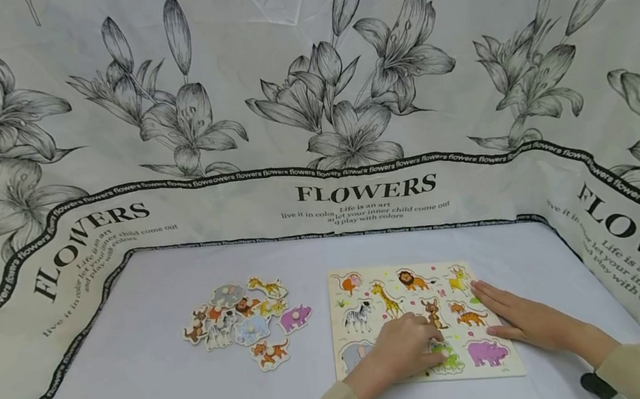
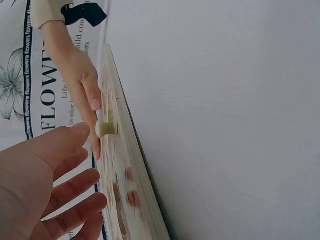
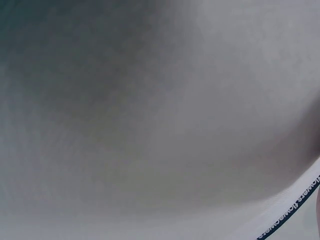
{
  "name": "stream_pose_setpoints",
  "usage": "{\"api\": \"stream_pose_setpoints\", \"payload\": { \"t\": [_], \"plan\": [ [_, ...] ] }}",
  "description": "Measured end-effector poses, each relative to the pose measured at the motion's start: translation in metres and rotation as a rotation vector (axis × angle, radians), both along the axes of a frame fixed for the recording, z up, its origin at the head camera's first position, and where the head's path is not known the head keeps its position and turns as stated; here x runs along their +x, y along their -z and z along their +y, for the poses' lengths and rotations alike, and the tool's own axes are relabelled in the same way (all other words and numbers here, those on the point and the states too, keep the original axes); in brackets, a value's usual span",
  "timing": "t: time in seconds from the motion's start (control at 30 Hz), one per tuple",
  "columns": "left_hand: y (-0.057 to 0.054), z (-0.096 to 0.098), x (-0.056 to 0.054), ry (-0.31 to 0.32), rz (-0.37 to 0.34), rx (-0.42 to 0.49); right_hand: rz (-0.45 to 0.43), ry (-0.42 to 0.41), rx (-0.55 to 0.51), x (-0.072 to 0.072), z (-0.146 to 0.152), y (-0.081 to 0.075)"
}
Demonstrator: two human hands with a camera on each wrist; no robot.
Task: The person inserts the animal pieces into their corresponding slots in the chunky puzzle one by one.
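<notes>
A wooden animal puzzle board (image 1: 434, 381) lies on the table. My left hand (image 1: 404, 349) is over its lower middle, beside a green animal piece (image 1: 452, 364). In the left wrist view the thumb and loosely bent fingers of my left hand (image 2: 55, 175) are around a small knob (image 2: 106, 129) that stands up from the board, with a gap between fingers and knob. My right hand (image 1: 524, 317) rests with straight fingers along the board's right edge. The right wrist view shows mostly blurred white cloth.
Left of the board lies a loose cluster of animal pieces, among them a purple hippo (image 1: 296, 319), a zebra (image 1: 220, 331), a giraffe (image 1: 267, 287) and a tiger (image 1: 271, 353). A flower-printed white cloth (image 1: 222, 207) rises behind and beside the table.
</notes>
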State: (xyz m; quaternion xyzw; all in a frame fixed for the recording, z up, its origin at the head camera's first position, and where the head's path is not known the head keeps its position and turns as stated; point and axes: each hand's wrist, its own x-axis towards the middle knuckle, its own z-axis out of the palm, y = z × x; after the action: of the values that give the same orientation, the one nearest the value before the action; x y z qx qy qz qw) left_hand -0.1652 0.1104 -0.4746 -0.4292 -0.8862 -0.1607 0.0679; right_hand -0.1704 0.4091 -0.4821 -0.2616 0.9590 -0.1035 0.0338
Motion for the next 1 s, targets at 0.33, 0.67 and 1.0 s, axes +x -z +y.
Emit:
{"api": "stream_pose_setpoints", "payload": {
  "t": [0.33,0.67,1.0],
  "plan": [
    [-0.006,-0.020,0.000,-0.056,-0.023,0.068,0.036,-0.022,-0.008,0.003,0.001,0.004],
    [-0.008,-0.042,0.000,-0.124,-0.088,0.155,0.049,-0.031,-0.009,0.004,-0.003,0.002],
    [-0.013,-0.064,-0.006,-0.182,-0.171,0.228,0.067,-0.038,-0.019,0.003,-0.001,0.002]
  ]
}}
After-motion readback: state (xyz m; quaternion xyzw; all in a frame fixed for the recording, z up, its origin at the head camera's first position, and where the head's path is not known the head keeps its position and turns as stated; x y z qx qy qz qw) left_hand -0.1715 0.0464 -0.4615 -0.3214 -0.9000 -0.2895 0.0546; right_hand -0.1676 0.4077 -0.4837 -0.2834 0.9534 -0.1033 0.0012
